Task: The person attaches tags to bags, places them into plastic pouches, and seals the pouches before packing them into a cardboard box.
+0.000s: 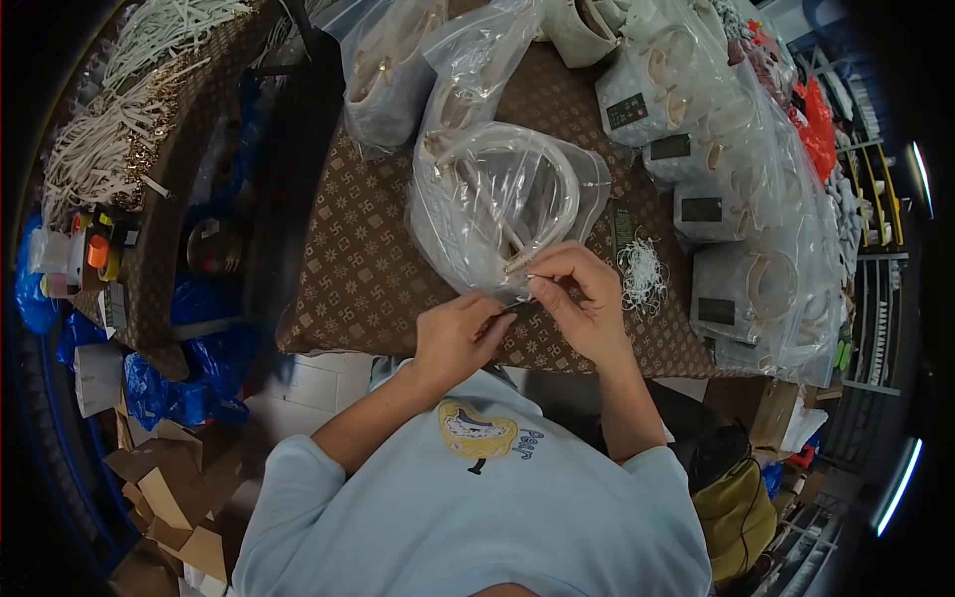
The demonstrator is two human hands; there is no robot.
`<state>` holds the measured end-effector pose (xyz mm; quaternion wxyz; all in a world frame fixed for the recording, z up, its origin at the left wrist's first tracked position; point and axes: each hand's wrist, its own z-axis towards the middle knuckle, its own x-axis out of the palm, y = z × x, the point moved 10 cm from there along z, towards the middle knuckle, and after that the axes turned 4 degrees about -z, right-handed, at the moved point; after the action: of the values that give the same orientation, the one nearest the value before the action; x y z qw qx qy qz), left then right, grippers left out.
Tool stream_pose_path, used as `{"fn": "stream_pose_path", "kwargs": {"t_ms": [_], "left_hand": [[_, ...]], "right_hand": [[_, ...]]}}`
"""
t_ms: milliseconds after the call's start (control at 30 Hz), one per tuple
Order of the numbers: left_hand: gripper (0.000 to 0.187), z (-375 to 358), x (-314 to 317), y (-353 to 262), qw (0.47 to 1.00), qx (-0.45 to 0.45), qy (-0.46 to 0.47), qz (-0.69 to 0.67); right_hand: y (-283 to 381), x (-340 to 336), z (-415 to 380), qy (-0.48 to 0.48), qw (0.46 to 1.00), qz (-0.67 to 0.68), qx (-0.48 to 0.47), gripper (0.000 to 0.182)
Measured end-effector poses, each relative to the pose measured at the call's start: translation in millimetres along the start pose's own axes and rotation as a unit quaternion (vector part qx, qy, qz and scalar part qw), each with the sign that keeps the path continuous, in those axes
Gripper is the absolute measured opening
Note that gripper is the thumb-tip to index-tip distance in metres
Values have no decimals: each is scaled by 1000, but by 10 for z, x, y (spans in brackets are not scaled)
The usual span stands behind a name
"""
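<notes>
In front of me lies a whitish handbag in a clear plastic bag [453, 219], its pale looped handle [569, 179] showing through. At its near edge, my left hand [456, 340] is closed in a pinch on a thin dark tag [516, 306], seen nearly edge-on. My right hand [587, 303] pinches thumb to forefinger just above the tag, beside the handle's near end. What sits between those fingertips is too small to make out. Right of that hand are a tangle of white strings [644, 277] and dark tags [622, 225].
Several plastic-wrapped bags with dark tags [718, 311] line the table's right side. More wrapped bags [383, 90] stand at the back. The brown patterned cloth [348, 269] covers the table. Pale straps [109, 134] hang on the left, above cardboard boxes [179, 497].
</notes>
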<state>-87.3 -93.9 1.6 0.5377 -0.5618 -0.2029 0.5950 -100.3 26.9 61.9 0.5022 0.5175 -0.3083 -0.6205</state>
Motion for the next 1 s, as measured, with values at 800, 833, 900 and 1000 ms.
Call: {"fn": "stream_pose_path", "kwargs": {"t_ms": [800, 833, 900, 1000], "left_hand": [[22, 170, -104, 43, 958, -100, 155, -220], [22, 210, -118, 5, 958, -100, 156, -218], [23, 270, -275, -583, 971, 206, 83, 85], [16, 282, -252, -533, 979, 186, 42, 73]], "right_hand": [[-81, 31, -159, 16, 997, -37, -61, 7], [-167, -46, -133, 15, 1000, 5, -12, 8], [-193, -82, -107, 15, 998, 47, 36, 9], [-230, 52, -77, 65, 991, -17, 117, 10]]}}
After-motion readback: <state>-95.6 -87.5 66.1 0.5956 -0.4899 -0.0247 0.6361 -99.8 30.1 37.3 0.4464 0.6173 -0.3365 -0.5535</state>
